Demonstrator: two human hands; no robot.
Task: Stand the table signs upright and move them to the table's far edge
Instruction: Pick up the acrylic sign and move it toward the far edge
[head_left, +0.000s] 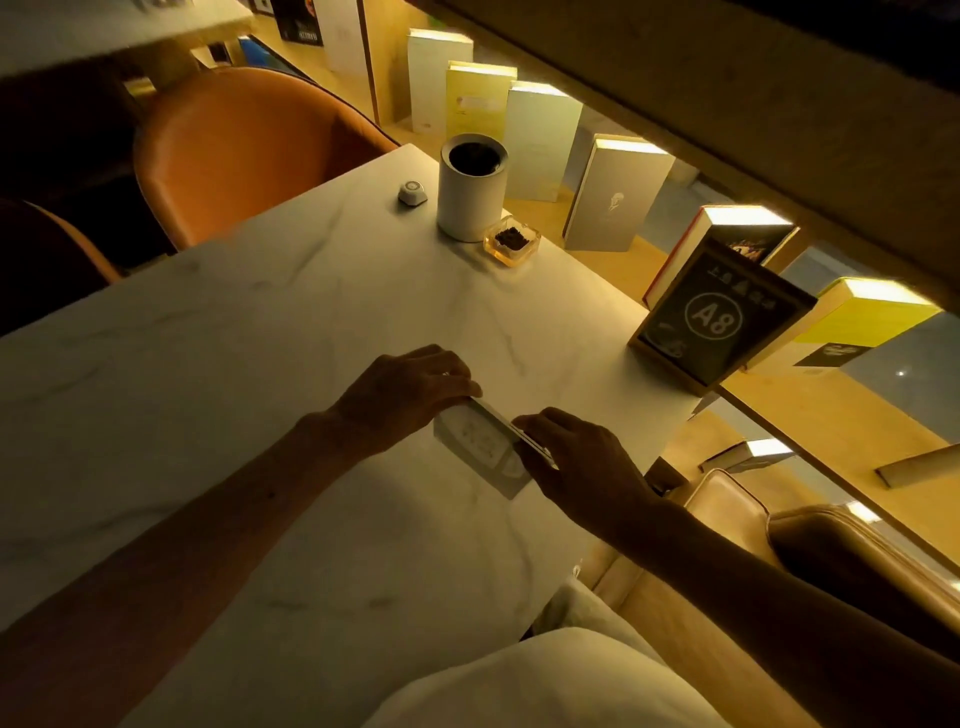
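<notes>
A dark table sign marked A8 (719, 317) stands upright in a wooden base at the far right edge of the white marble table (234, 332). A second, pale table sign (475, 439) is near the table's middle, tilted with its top edge lifted off the surface. My left hand (410, 392) grips its far upper corner. My right hand (571, 457) pinches its near upper edge. Both hands hide part of the sign, and its base is not visible.
A white cylindrical container (470, 189), a small round call button (413, 192) and a glass ashtray (511, 240) stand near the table's far edge. Books (613, 197) line a lit shelf beyond. An orange chair (234, 150) is at left, a beige seat (737, 525) at right.
</notes>
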